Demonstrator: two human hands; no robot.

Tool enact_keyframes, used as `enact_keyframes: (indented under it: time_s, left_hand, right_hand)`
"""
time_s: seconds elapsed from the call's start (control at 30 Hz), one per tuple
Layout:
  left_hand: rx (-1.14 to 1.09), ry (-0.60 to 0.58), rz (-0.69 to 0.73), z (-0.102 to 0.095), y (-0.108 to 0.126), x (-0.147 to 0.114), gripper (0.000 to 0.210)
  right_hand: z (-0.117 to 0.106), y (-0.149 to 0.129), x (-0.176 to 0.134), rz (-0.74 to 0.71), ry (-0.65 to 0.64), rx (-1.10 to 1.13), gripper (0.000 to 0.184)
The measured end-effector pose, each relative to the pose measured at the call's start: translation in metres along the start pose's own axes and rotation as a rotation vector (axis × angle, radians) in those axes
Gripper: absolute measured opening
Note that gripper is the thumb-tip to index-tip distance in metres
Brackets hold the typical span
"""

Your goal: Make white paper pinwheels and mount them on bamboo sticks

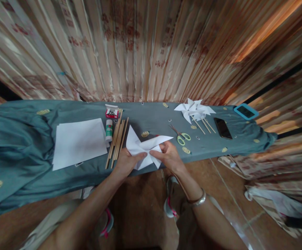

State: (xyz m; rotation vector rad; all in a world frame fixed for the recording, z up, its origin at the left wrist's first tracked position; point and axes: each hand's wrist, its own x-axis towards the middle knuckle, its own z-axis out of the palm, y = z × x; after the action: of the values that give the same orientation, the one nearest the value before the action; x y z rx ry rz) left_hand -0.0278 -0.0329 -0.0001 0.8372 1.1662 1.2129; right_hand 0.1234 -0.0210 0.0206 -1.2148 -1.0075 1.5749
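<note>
A white paper pinwheel [147, 144], with no stick visible on it, is held between my two hands above the front of the table. My left hand [127, 160] grips its left side, thumb pressed on top near the middle. From the right, my right hand [171, 156] pinches it with the thumb close to the centre and fingers behind the blade. Several wooden sticks [118, 137] lie just left of the pinwheel. To its right rest scissors [182, 137] with green handles.
A stack of white paper [79, 142] lies left, beside a glue stick [109, 130] and an open red box [111, 111] of small metal pieces. Pinwheels on sticks [195, 110], a phone [223, 128] and a blue-framed device [246, 111] lie right on the green cloth [153, 114]. Curtains hang behind.
</note>
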Motion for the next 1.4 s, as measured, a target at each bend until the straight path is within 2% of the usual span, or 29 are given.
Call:
enact_keyframes:
  time_s: [0.3,0.53,0.87,1.0,1.1,1.2,1.3,1.4]
  left_hand:
    - [0.011,0.033,-0.024,0.003,0.002,-0.002,0.031]
    - [-0.015,-0.022,-0.014,0.000,0.005,-0.002,0.033]
    - [-0.017,0.114,0.011,0.001,0.004,-0.004,0.029]
    - [-0.081,0.133,-0.018,0.000,0.008,-0.003,0.030]
    - [-0.105,0.249,0.010,-0.010,0.012,0.004,0.034]
    - [-0.212,0.319,0.049,-0.029,0.024,0.013,0.041]
    - [-0.312,0.412,0.104,-0.052,0.041,0.019,0.043]
    - [-0.385,0.511,0.198,-0.072,0.058,0.020,0.034]
  right_hand:
    - [0.000,-0.002,-0.004,0.008,0.005,-0.014,0.051]
    - [-0.002,-0.001,-0.003,-0.002,-0.045,0.000,0.065]
    - [0.002,0.000,-0.006,-0.013,-0.072,-0.028,0.054]
    - [-0.002,-0.005,-0.006,-0.084,-0.068,-0.047,0.053]
    - [-0.012,-0.007,0.001,-0.159,0.034,-0.066,0.045]
    - [-0.020,0.002,0.011,-0.185,0.103,-0.099,0.039]
    - [-0.015,0.017,0.025,-0.237,0.088,-0.186,0.035]
    - [0.006,0.025,0.046,-0.328,0.003,-0.374,0.033]
